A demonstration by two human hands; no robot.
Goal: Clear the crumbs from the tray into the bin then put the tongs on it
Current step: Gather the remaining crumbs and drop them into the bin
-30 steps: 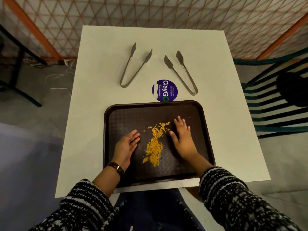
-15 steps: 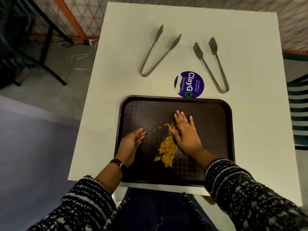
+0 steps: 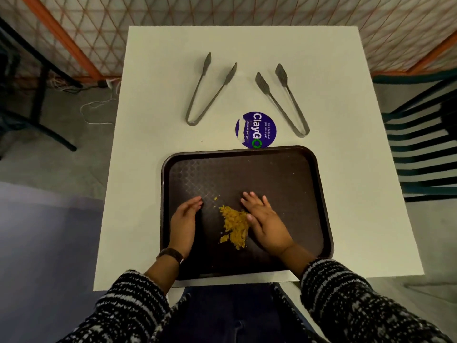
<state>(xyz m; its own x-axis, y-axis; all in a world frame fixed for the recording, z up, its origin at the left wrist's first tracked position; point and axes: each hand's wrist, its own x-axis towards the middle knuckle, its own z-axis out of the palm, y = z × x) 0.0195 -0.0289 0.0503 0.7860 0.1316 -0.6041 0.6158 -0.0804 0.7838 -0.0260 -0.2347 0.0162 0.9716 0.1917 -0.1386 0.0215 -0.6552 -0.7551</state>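
A dark brown tray [image 3: 284,169] lies on the white table [image 3: 148,169], near its front edge. A small heap of yellow crumbs [image 3: 235,225] sits in the tray's near middle. My right hand [image 3: 265,222] lies flat on the tray, fingers spread, its inner edge against the right side of the heap. My left hand [image 3: 184,222] stands on its edge at the tray's left side, palm toward the crumbs, a gap between them. Two metal tongs lie beyond the tray: the left tongs [image 3: 207,91] and the right tongs [image 3: 283,100]. No bin is in view.
A round purple sticker [image 3: 256,129] sits on the table between the tongs, touching the tray's far rim. A dark slatted chair [image 3: 420,144] stands to the right. A table base and cables [image 3: 49,95] are on the floor at left. A mesh fence runs behind.
My right hand has swept leftward and nearer, pushing the scattered crumbs into a tighter heap. My left hand has turned more onto its edge. The camera view has shifted.
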